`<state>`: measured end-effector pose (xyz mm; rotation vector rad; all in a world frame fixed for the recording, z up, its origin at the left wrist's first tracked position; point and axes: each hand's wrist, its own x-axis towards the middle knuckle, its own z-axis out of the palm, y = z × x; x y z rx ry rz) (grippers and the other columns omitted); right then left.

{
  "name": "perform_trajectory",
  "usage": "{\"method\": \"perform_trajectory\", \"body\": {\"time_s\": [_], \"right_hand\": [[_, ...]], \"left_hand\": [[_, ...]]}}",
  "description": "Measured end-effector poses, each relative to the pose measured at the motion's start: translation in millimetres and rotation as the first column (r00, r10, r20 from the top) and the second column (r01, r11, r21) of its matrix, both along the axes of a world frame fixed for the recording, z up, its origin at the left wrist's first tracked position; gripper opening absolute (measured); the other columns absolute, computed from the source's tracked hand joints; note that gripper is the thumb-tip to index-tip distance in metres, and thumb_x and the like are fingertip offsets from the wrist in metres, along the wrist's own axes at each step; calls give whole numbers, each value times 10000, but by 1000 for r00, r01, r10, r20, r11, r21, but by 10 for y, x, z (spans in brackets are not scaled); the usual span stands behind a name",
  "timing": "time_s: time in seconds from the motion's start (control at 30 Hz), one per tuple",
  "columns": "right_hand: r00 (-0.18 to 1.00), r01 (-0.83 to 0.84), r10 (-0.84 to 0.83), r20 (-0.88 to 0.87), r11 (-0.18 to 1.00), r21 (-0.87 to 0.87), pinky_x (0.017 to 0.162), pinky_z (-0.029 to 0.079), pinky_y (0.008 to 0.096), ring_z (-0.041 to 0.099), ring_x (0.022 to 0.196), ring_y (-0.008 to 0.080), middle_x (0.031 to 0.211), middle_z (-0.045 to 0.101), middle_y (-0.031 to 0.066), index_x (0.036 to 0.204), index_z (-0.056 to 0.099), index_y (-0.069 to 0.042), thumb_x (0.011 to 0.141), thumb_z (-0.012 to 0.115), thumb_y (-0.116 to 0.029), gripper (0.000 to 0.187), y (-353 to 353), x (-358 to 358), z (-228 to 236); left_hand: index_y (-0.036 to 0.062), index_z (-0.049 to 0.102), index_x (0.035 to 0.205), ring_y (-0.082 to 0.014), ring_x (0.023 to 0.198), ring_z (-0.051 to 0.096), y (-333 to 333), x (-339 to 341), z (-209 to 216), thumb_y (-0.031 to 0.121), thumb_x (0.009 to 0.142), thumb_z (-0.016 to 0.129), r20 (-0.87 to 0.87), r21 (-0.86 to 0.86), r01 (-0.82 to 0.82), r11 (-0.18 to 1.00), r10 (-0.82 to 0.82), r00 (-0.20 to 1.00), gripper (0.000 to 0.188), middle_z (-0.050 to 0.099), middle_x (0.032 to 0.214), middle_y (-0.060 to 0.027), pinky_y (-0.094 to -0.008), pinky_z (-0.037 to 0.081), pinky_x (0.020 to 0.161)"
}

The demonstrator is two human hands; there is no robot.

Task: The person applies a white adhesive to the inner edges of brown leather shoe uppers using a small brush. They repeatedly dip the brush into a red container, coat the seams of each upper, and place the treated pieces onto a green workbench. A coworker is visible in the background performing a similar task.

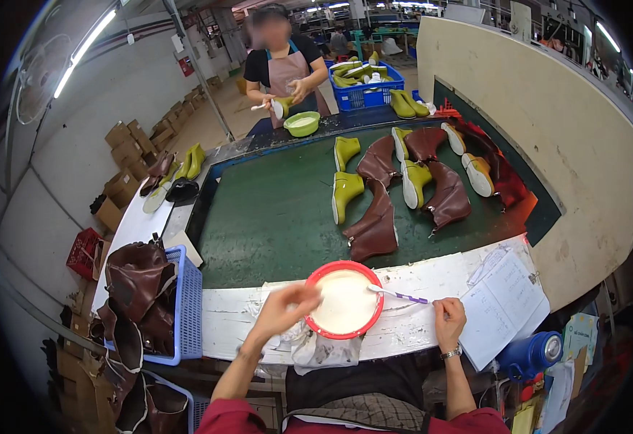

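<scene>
A red-rimmed bowl (381,307) of creamy white liquid stands on the white ledge before me. A white and purple toothbrush (403,296) leans over its right rim, head over the liquid. My right hand (448,323) is closed with fingers curled at the handle's end; the exact contact is hard to see. My left hand (287,307) hovers at the bowl's left side, fingers stretched out and slightly blurred, holding nothing I can see. Beyond the bowl, brown leather boot uppers (373,228) and olive-green shoe forms (347,194) with pale soles lie on the green belt (273,210).
Blue baskets (190,304) of brown uppers stand at my left. An open notebook (501,311) and a blue flask (529,356) lie right. Across the belt, a person (287,69) holds a green form beside a green bowl (302,124). A blue crate (374,94) holds more forms.
</scene>
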<state>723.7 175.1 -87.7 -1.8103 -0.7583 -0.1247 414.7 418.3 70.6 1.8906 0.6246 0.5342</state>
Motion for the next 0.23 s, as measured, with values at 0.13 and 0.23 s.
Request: {"method": "perform_trajectory", "body": {"time_s": [0.13, 0.23], "right_hand": [[1000, -13, 13, 22, 1000, -9, 697, 511, 359, 633, 798, 253, 903, 668, 100, 853, 719, 9, 870, 760, -68, 89, 79, -42, 7], [999, -4, 6, 54, 999, -39, 694, 507, 355, 632, 804, 253, 898, 667, 99, 855, 719, 10, 872, 757, -66, 87, 17, -2, 1]], "left_hand": [[-6, 707, 1072, -181, 782, 709, -783, -1133, -582, 196, 1011, 681, 10, -507, -317, 802, 373, 928, 212, 735, 906, -104, -339, 595, 744], [-11, 705, 1040, -218, 752, 705, -1178, -1500, -1148, 210, 1024, 645, -72, -735, -512, 445, 699, 711, 229, 712, 814, -99, -365, 584, 766]]}}
